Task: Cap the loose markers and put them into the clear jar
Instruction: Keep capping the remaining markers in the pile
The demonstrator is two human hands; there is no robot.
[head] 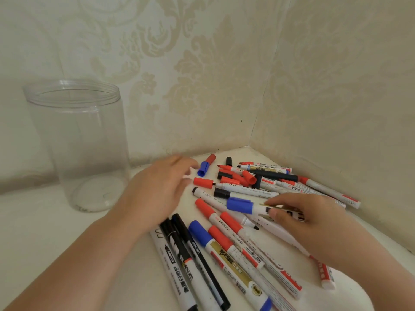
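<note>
White tabletop: right hand (314,223) pinches blue-capped marker (247,206); left hand (157,189) spread; "deli" black marker (199,254).

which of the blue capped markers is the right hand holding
The right hand pinches the blue-capped marker lying across the middle of the pile. The other blue-capped marker, with a gold label, lies untouched nearer the camera.

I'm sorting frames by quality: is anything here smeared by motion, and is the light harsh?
Head view: the left hand is motion-blurred at its fingertips; the right hand, pinching the blue-capped white marker, is sharper; the light is soft, without hard shadows; the clear plastic jar shows little glare.
</note>
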